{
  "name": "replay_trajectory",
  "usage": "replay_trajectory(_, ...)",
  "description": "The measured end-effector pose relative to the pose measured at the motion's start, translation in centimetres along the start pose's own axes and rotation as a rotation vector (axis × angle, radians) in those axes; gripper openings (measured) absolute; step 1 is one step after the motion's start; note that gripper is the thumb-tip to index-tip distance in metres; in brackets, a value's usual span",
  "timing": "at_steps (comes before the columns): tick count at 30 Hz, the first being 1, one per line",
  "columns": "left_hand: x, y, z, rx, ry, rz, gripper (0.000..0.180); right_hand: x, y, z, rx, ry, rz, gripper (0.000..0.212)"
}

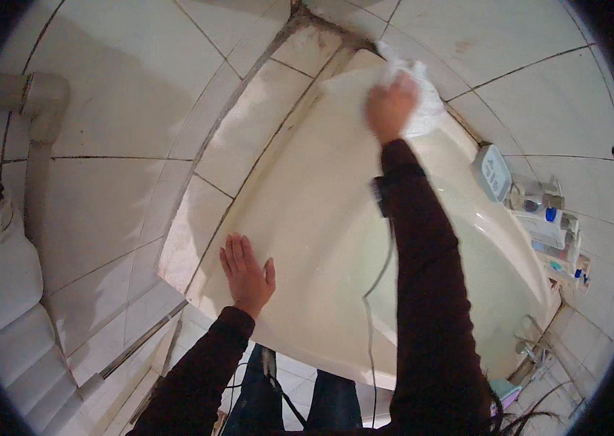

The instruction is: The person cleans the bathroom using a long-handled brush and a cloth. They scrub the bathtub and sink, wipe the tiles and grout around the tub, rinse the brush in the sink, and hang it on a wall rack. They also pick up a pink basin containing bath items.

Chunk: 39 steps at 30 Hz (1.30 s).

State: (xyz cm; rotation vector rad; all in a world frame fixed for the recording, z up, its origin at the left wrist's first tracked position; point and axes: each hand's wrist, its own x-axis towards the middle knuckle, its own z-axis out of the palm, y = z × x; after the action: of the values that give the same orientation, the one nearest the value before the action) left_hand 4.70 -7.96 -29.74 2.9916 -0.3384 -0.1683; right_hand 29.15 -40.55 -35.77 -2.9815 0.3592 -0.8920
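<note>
My right hand [392, 109] reaches to the far corner of a cream bathtub [299, 189] and is closed on a white cloth [427, 109]. The cloth lies bunched against the tub's rim by the tiled wall; hand and cloth are slightly blurred. My left hand [249, 280] rests flat on the tub's near left ledge, fingers stretched out, with nothing in it. Around the right wrist sits a dark band, and a thin cable [369, 305] hangs down from it across the tub.
A pale soap dish or box [492, 173] and several clear bottles [535, 196] stand along the tub's right rim. A metal tap [528, 345] is at the lower right. White tiled walls [125, 109] enclose the tub. A large white plastic container [2, 269] and a grey pipe [49, 109] are at left.
</note>
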Motion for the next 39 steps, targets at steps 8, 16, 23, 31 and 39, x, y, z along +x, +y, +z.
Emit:
replay_trajectory(8,0.1,0.0,0.3,-0.051,0.132,0.054,0.067,1.9,0.4,-0.1,0.376,-0.200,-0.224,0.048)
replay_trajectory(16,-0.2,-0.1,0.3,-0.023,0.047,0.017,0.066,-0.4,5.4,-0.3,-0.034,-0.011,0.060,0.043)
replay_trajectory(23,0.1,0.2,-0.1,-0.018,0.057,0.014,0.066,-4.6,-9.8,-5.5,0.384,-0.226,-0.175,0.051)
replay_trajectory(31,-0.1,-0.1,0.1,-0.033,0.037,-0.001,0.065,-1.6,-4.1,-3.9,0.606,-0.311,-0.268,0.039)
replay_trajectory(39,0.0,0.0,0.0,-0.010,0.035,-0.006,0.065,-4.2,-9.7,-3.7,0.410,-0.198,-0.180,0.044)
